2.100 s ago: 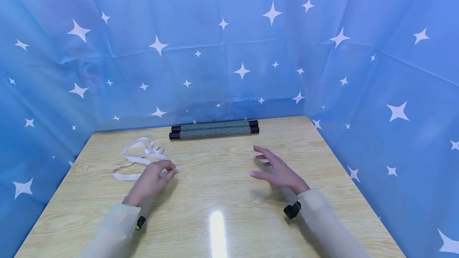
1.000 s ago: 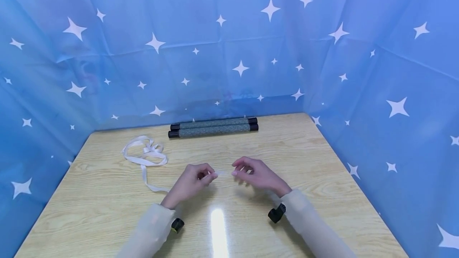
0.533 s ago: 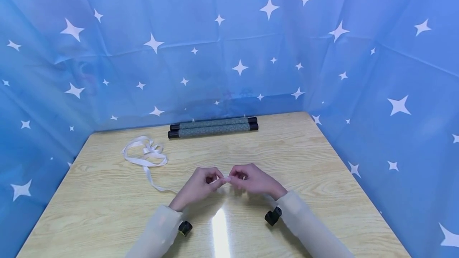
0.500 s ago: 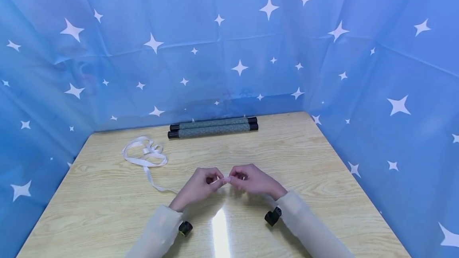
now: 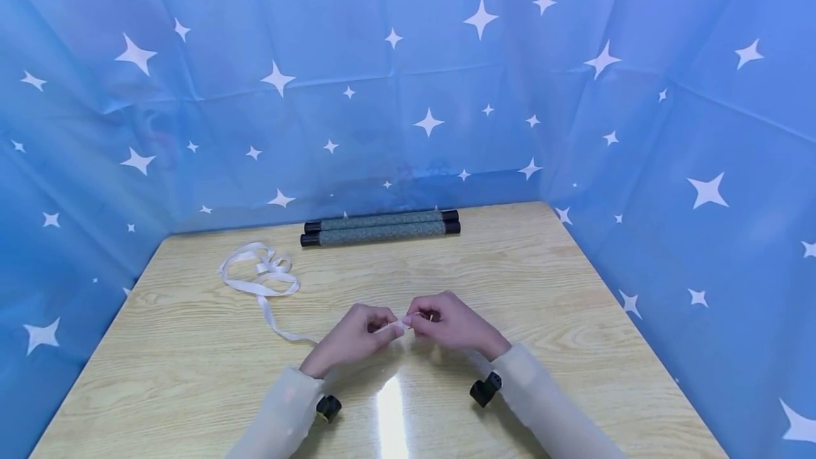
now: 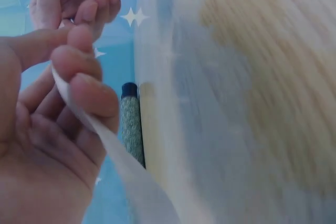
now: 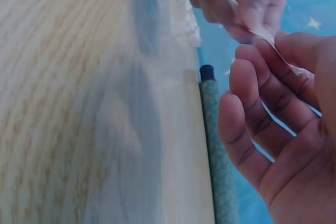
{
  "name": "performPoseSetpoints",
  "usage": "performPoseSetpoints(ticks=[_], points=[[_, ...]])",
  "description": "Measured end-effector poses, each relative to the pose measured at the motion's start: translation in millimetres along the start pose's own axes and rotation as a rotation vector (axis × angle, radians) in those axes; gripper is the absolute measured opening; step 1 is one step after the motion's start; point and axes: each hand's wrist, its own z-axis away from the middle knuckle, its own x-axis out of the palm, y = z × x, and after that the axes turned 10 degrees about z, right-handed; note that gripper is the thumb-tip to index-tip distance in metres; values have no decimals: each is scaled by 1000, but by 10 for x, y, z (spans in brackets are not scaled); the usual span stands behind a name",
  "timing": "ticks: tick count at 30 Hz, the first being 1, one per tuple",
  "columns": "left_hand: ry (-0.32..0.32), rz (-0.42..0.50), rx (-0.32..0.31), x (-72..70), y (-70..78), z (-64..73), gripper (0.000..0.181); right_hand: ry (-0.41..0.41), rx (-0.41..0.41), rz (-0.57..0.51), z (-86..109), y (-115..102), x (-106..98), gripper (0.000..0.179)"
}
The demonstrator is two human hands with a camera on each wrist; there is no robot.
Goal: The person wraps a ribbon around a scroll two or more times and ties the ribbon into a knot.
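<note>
A white ribbon (image 5: 255,288) lies in loose loops on the left of the table, and one strand runs from it to my left hand (image 5: 353,338). That hand pinches the ribbon between thumb and fingers; in the left wrist view the ribbon (image 6: 131,177) trails down from the fingers past the palm. Close beside it, my right hand (image 5: 452,321) pinches the ribbon's end part between thumb and index finger. In the right wrist view a short stretch of ribbon (image 7: 265,34) spans the two hands, and the other right fingers are loosely bent.
Two green-patterned rolls with black ends, like rolled scrolls (image 5: 382,234), lie side by side at the back of the wooden table (image 5: 542,268). A blue curtain with white stars (image 5: 357,20) hangs behind and along the sides.
Both hands have come together at the middle, the left one drawing the ribbon rightward from the loops. The right hand, first spread and empty, has taken hold of the ribbon.
</note>
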Motion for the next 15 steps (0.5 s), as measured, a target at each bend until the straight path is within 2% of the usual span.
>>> performPoseSetpoints(ticks=[5, 8, 15], points=[[-91, -20, -78, -142, -42, 79, 27, 24, 23, 9, 31, 20, -48, 26], [-102, 4, -111, -205, -72, 115, 30, 35, 39, 4, 60, 47, -76, 26], [-105, 63, -118, -273, -115, 159, 36, 68, 62, -11, 104, 139, -115, 28]])
